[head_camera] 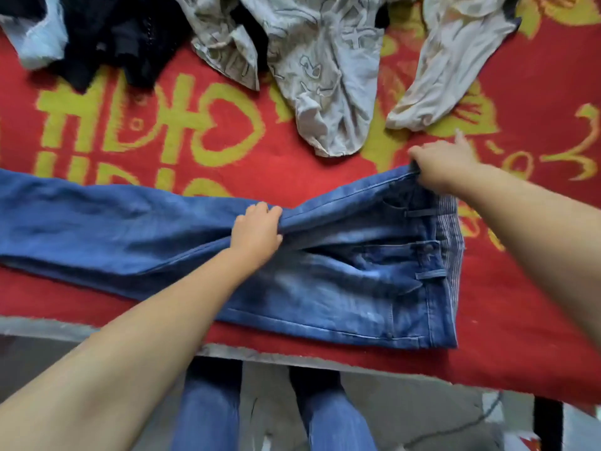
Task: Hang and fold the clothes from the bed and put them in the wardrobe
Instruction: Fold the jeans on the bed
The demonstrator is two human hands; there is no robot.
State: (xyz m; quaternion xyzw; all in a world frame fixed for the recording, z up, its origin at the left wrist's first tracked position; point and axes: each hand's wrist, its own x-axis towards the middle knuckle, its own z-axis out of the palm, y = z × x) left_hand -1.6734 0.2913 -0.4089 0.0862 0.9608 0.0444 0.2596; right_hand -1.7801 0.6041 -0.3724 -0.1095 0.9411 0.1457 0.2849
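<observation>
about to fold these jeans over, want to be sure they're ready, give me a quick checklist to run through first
1. Jeans laid out lengthwise along the bed edge: ok, legs run left, waistband right.
2. Right hand holding the far waistband corner: ok, fingers closed on the denim.
3. Left hand gripping near the crotch seam: ok, a ridge of fabric is bunched under it.
4. Denim smooth: not ok, creases radiate from the left hand's grip.
5. Leg hems aligned: cannot tell, they run out of view on the left.
6. Space to fold: ok, the grey printed garment and cream garment lie apart from the jeans on the red blanket.
</observation>
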